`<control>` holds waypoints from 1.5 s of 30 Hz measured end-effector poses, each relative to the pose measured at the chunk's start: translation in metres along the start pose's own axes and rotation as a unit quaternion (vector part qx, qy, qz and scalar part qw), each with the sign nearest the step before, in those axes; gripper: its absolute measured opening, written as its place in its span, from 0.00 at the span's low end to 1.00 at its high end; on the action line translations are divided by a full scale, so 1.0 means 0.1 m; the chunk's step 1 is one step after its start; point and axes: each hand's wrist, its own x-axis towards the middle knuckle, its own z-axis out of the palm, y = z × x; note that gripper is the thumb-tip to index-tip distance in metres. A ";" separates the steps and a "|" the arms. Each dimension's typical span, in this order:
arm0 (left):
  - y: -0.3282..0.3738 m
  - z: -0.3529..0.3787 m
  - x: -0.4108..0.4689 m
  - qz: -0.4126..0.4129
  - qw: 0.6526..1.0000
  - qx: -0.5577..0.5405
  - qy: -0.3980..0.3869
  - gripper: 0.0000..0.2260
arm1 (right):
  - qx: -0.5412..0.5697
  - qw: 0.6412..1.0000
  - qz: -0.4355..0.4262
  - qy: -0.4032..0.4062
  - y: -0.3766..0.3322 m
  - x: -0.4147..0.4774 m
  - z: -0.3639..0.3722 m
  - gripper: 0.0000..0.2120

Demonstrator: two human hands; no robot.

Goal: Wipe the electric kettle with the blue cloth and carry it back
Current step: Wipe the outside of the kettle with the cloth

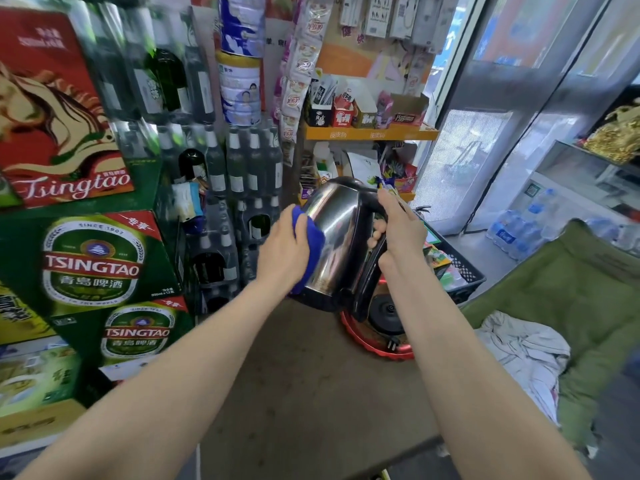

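Nearest is the brown table [304,393], 1 of it. On its far end sits 1 red tray [360,336] w/ 1 round black base [386,311] in it, & the base's plug lies on the tray too. Just above that, 1 kettle [337,237] is up in the air, tipped over, not touching the base. The 2 hands are apart, one on each side. The R hand [401,230] has its fingers curled round the black handle. The L hand [282,251] presses 1 blue cloth [311,244] flat on the shiny side. What could go wrong: the L hand pushes sideways, so if the R hand holds too loose, the kettle could twist out & drop on the tray or base. It's tipped, so any water inside could run out, but I can't tell if there is any. The cloth is only pressed on, so it may slide off & fall. When it goes back, it prob needs to sit right on the base or it'll wobble. Past it is 1 black crate [464,275]. To the left are 2 green beer boxes [93,265] & lots of bottles, too many to count; a big swing could bump them. Farthest are 2 tins [240,88], stacked.
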 end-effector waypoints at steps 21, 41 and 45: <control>0.17 0.08 0.09 -0.197 0.958 -0.206 0.013 0.24 | -0.248 0.940 -0.227 -0.056 0.25 -0.13 0.18 0.16; -1.36 0.63 -0.61 -0.262 0.956 -0.024 -0.128 0.20 | -0.274 0.961 -0.019 -0.026 1.65 0.07 -0.26 0.25; -1.75 0.65 -0.65 -0.289 0.938 -0.039 -0.185 0.20 | -0.264 0.963 0.031 -0.039 2.09 0.26 -0.41 0.15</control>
